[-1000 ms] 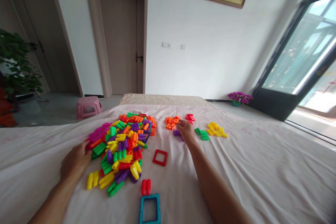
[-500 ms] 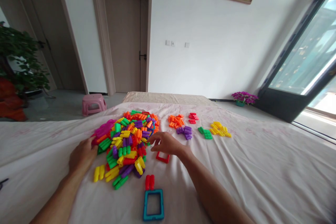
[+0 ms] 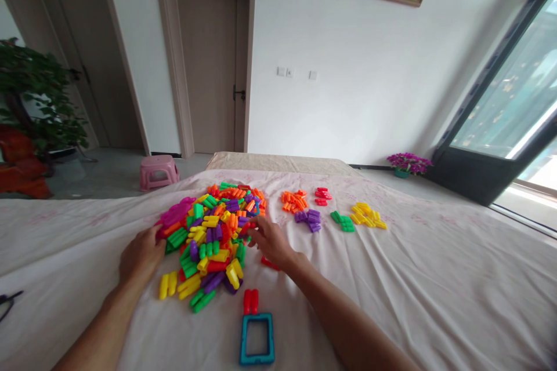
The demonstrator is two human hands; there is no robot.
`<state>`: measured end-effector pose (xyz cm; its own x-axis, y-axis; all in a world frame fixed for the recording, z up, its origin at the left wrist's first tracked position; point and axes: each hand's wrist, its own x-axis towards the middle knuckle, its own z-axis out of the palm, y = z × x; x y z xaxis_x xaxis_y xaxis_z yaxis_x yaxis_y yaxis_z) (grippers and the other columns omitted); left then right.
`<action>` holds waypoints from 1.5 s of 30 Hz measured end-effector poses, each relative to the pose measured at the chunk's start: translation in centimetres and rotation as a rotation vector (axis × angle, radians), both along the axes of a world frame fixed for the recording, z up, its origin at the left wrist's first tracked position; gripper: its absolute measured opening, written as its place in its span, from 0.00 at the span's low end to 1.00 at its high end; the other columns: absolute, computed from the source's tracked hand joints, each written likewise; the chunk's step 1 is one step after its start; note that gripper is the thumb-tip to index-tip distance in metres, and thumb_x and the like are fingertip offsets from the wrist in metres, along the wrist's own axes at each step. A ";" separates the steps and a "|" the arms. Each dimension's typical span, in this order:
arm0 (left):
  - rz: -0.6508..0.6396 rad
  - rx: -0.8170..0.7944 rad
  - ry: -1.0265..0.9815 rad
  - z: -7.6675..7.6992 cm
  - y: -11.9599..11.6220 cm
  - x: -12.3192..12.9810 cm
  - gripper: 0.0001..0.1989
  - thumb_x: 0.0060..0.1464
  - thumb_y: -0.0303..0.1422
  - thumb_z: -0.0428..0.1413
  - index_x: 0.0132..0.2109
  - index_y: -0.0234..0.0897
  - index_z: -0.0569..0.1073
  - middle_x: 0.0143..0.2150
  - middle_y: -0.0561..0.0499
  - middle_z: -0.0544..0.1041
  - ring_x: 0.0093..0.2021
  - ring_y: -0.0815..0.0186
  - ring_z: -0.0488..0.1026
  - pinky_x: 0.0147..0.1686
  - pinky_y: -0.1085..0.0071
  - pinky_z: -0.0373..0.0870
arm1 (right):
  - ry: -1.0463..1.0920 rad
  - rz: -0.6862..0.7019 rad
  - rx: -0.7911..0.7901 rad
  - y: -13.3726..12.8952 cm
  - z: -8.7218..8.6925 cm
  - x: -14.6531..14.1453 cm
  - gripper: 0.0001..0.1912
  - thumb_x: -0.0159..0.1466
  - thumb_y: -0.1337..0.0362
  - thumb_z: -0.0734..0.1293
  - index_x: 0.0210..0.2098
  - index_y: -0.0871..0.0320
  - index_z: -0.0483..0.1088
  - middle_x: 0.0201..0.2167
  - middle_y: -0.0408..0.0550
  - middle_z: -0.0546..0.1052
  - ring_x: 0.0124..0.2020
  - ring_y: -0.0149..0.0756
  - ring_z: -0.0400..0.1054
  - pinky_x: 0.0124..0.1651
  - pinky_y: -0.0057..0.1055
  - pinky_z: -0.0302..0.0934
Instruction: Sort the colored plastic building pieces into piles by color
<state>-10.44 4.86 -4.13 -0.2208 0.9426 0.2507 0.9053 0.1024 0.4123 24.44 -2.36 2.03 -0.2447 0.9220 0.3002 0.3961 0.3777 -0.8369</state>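
A mixed pile of plastic building blocks (image 3: 211, 235) in red, yellow, green, purple and orange lies on the cloth between my hands. At its right edge my right hand (image 3: 270, 242) pinches a red block (image 3: 248, 228) between thumb and fingers. At the left edge, my left hand (image 3: 141, 254) is closed at the rim of a magenta plastic piece (image 3: 176, 213), partly buried under the blocks; most of its fingers are hidden. A red square frame (image 3: 270, 264) lies partly under my right hand. Nearer to me are a red double block (image 3: 251, 301) and a teal square frame (image 3: 257, 338).
Right of the pile lie separate groups of orange blocks (image 3: 295, 201), red blocks (image 3: 322, 196), purple blocks (image 3: 308, 219), green blocks (image 3: 343, 221) and yellow blocks (image 3: 368, 215). A dark cord (image 3: 9, 300) lies at far left. A pink stool (image 3: 159, 173) stands beyond the table.
My right hand has closed on a red block at the pile's right side. My left hand stays at the magenta piece. The view has shifted slightly.
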 end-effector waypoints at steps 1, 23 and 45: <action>0.002 -0.002 0.013 0.0 0.0 0.0 0.29 0.62 0.34 0.48 0.67 0.31 0.73 0.64 0.33 0.76 0.61 0.46 0.75 0.59 0.54 0.71 | 0.080 -0.025 -0.075 0.1 0.0 0.1 0.08 0.72 0.57 0.64 0.43 0.55 0.68 0.31 0.42 0.79 0.29 0.34 0.78 0.31 0.27 0.68; -0.606 0.560 0.038 6.2 -5.0 9.0 0.19 0.68 0.44 0.51 0.48 0.43 0.84 0.52 0.44 0.84 0.59 0.55 0.74 0.65 0.55 0.63 | 0.507 -0.039 -0.240 0.4 -0.9 -1.0 0.31 0.58 0.35 0.73 0.39 0.57 0.69 0.27 0.44 0.78 0.27 0.34 0.74 0.32 0.30 0.68; -0.265 0.533 0.005 5.8 -3.8 7.5 0.26 0.70 0.43 0.41 0.63 0.38 0.73 0.65 0.40 0.76 0.71 0.51 0.65 0.71 0.50 0.54 | 0.425 -0.499 -0.021 3.9 0.7 8.7 0.30 0.56 0.37 0.71 0.40 0.59 0.74 0.32 0.48 0.80 0.29 0.34 0.73 0.29 0.27 0.65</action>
